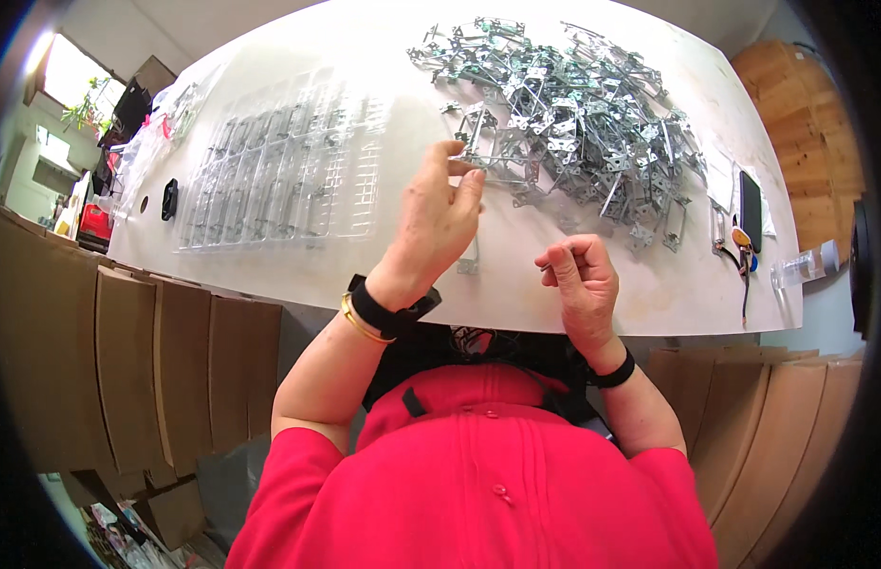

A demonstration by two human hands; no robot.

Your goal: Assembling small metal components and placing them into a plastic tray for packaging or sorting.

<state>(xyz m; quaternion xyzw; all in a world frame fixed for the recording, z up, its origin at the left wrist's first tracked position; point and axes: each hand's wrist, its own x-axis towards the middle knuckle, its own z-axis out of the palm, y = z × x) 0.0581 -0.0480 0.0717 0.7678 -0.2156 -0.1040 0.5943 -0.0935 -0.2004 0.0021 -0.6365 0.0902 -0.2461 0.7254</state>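
My left hand is over the table, its thumb and fingers spread apart at the near left edge of a heap of silvery metal brackets with thin rods. Its fingertips are beside a few brackets lying loose from the heap; whether they touch one I cannot make out. One narrow metal piece lies on the table just to the right of that wrist. Nearer the front edge, my right hand is closed in a pinch. A small dark bit shows at its fingertips, too little of it visible to name.
Left on the white table lies a clear plastic tray with rows of metal parts. A black object is beyond it. At right are a phone and a clear bottle. Cardboard boxes stand below the table.
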